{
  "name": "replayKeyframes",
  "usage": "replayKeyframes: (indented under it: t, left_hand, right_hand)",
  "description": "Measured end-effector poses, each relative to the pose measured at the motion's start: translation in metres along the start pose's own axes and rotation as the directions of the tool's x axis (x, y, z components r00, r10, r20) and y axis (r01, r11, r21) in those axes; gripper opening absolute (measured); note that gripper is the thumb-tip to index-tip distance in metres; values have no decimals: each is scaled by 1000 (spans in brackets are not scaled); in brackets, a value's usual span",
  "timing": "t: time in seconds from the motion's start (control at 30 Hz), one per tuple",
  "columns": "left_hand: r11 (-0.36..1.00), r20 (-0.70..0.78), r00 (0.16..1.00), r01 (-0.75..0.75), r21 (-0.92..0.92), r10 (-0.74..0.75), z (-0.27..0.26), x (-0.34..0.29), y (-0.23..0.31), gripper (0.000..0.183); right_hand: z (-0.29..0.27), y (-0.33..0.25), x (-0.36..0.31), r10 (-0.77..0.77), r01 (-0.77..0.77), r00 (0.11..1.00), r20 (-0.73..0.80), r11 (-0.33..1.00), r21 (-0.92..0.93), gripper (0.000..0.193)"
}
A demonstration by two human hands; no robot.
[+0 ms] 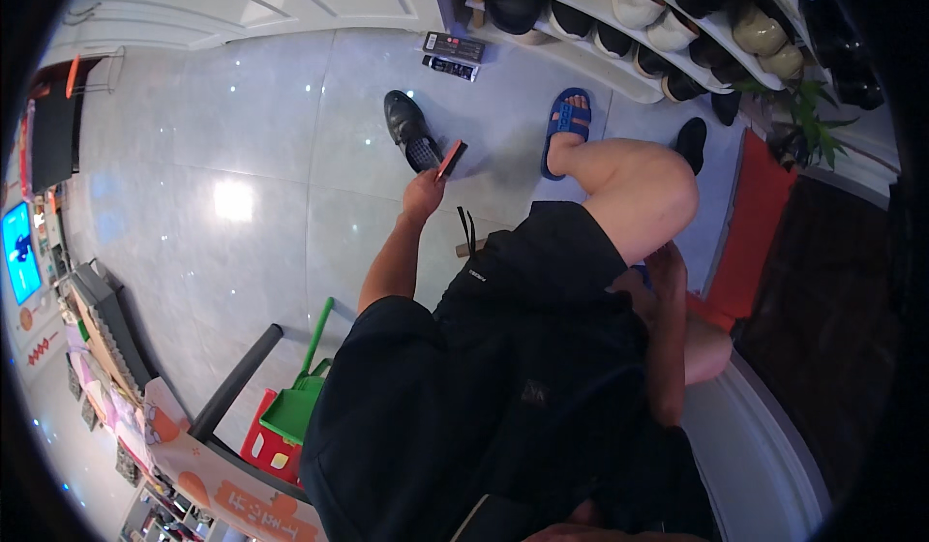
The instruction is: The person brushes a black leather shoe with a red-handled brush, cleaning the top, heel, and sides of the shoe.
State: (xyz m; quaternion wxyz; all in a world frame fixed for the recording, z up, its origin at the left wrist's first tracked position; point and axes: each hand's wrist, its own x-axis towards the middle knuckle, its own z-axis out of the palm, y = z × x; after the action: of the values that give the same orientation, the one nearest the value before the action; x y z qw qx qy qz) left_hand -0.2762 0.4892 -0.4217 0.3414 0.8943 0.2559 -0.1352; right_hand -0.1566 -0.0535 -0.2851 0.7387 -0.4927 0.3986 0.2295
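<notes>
My left hand (423,194) reaches out over the floor, its fingers closed round a shoe brush (452,159) with a reddish back and dark bristles. Right beside the brush lies a black leather shoe (406,126), its patterned insole showing at the opening. My right hand (665,269) is down by my bent knee; its fingers are mostly hidden, and whether it holds anything does not show. Beyond the shoe, a dark printed box (454,47) and a black tube (450,68) lie side by side. Another black shoe (691,143) rests to the right, past my leg.
A white rack (634,75) full of shoes stands at the far right, near a green plant (811,121) and a red mat (760,218). My foot wears a blue slipper (566,116). Lower left are a green dustpan (294,413), a red basket (266,445) and a printed carton (208,460).
</notes>
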Motion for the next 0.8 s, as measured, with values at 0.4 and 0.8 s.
replayKeyframes:
  t: [0.4, 0.8]
  left_hand:
    - [163, -226, 596, -158, -974, -771, 62, 67, 17, 25]
    - [-246, 203, 462, -34, -969, -863, -4, 47, 45, 28]
  right_hand:
    - [11, -6, -5, 38, -39, 999, -31, 999, -21, 41]
    - [-13, -5, 4, -112, 112, 993, 34, 994, -2, 48]
